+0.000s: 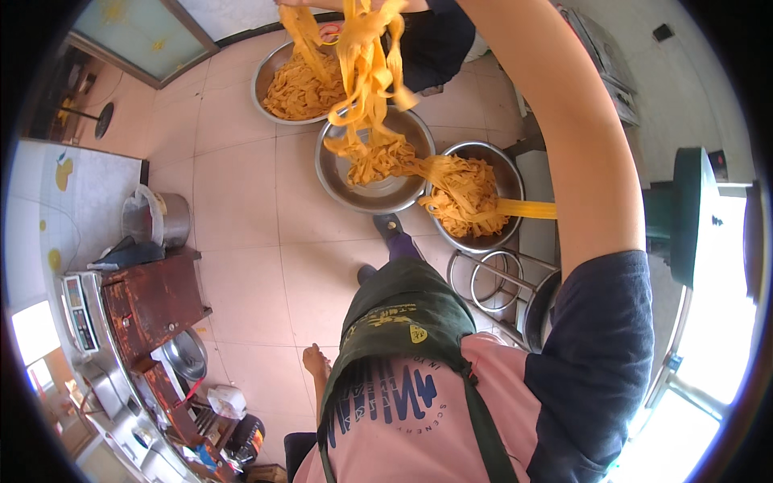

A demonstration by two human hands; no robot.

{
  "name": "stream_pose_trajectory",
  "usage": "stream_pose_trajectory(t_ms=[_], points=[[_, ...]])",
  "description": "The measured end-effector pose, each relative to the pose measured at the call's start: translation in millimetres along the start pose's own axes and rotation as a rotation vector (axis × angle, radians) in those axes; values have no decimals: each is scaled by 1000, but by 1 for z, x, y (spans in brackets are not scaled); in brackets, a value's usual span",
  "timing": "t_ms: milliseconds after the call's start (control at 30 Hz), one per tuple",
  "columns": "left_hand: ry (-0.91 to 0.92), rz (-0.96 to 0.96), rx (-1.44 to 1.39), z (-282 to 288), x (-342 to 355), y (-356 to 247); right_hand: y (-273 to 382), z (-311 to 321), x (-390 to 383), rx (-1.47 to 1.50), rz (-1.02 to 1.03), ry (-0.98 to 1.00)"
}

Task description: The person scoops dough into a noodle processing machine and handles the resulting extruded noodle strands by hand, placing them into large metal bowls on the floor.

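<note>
Noodles (368, 64) seemingly being lifted at 12 o'clock; right hand unseen, grip unclear; left hand (316, 360) hanging half-open, apparently empty, at 7; likely next: lowering.

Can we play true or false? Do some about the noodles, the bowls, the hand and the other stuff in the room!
1. Three metal bowls have orange-yellow noodles in them. True.
2. The person's left hand is up among the noodles. False: it hangs low, beside the apron, away from them.
3. The apron is bright red. False: it is dark green.
4. The person's right arm reaches up to the top edge of the picture. True.
5. The scale is to the right of the bowls. False: it is far over on the left.
6. The floor has pinkish tiles. True.
</note>
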State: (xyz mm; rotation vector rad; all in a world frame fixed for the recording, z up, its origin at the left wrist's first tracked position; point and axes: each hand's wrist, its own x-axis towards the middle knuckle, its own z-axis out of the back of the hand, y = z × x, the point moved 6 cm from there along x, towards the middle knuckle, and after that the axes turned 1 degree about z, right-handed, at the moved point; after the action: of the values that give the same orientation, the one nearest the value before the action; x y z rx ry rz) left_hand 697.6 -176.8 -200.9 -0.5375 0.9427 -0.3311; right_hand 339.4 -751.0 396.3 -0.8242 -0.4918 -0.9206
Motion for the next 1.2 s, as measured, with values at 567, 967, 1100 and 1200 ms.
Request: stream_pose_trajectory(t_ms=[567,967,1100,1200], points=[[149,-47,397,-6,-11,17,95,-136,-685,789,-1359,1138],[155,64,1200,-9,-81,31,259,-250,-976,756,-2050,1179],[67,231,1209,-3,-113,56,251,-340,-1009,649,-2243,1022],[118,231,1272,30,-130,100,246,-394,-1024,475,-2412,968]])
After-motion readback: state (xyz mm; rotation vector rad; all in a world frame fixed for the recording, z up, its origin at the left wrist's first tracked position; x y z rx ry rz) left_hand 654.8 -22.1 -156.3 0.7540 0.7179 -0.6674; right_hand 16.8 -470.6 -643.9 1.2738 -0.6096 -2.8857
